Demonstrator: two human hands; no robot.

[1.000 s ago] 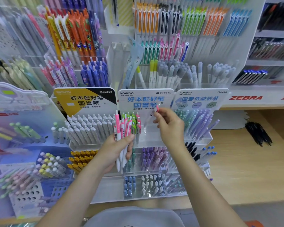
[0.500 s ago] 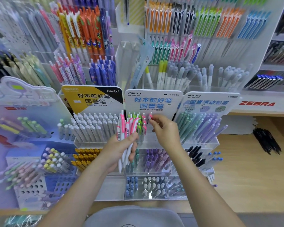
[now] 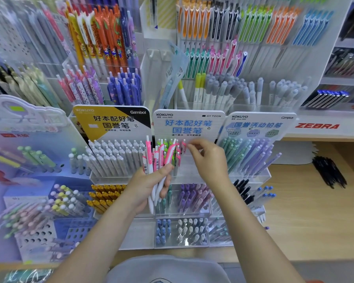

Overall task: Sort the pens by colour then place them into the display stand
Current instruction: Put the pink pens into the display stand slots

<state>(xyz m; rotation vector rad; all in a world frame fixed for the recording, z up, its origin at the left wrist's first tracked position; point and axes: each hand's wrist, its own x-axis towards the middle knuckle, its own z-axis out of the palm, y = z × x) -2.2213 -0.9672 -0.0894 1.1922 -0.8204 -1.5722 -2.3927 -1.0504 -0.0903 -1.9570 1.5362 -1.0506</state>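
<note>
My left hand (image 3: 149, 186) grips a bundle of white pens with pink clips (image 3: 156, 160), held upright in front of the clear display stand (image 3: 192, 172). Green and pink pens (image 3: 173, 147) stand in the stand's middle top compartment, under the KOKUYO GY TOON sign (image 3: 189, 124). My right hand (image 3: 209, 158) reaches into that compartment, its fingertips at the top of a pink-clipped pen (image 3: 184, 146) standing there. Whether the fingers still pinch that pen is unclear.
White pens (image 3: 114, 158) fill the stand's left compartment, green and purple ones (image 3: 249, 154) the right. Lower tiers hold yellow, purple, black and blue pens. Racks of pens cover the wall behind. Black pens (image 3: 328, 172) lie on the wooden shelf (image 3: 305, 211) at right.
My right hand came down from sign height with a pink pen and lowered it into the middle compartment. My left hand kept its bundle in place.
</note>
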